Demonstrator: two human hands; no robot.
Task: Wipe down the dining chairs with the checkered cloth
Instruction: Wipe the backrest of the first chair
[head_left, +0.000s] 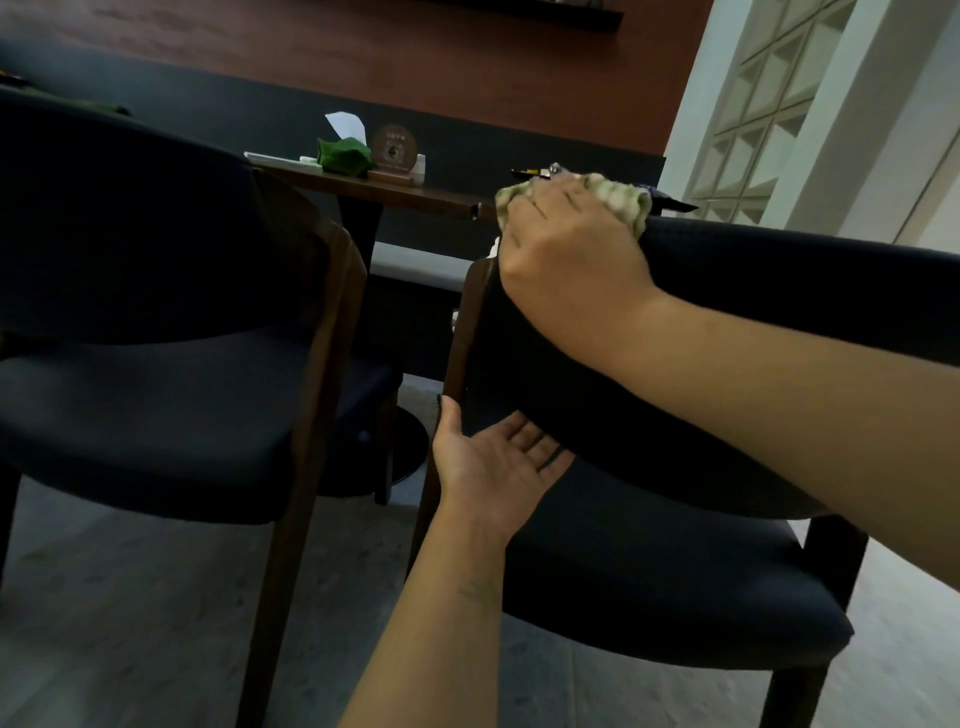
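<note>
Right-hand grip (566, 244), cloth (618, 200) atop chairback (779, 280)

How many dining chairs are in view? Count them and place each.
2. One chair stands at left, untouched; the other chair is at right, under both hands. Others may be out of frame.

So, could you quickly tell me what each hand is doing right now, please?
Left hand: open, palm up under the chair back.
Right hand: gripping the cloth on the chair back's top.

wooden table (415, 195), green napkin (344, 154), round wooden sign (395, 147), glass-block wall (769, 104)
</note>
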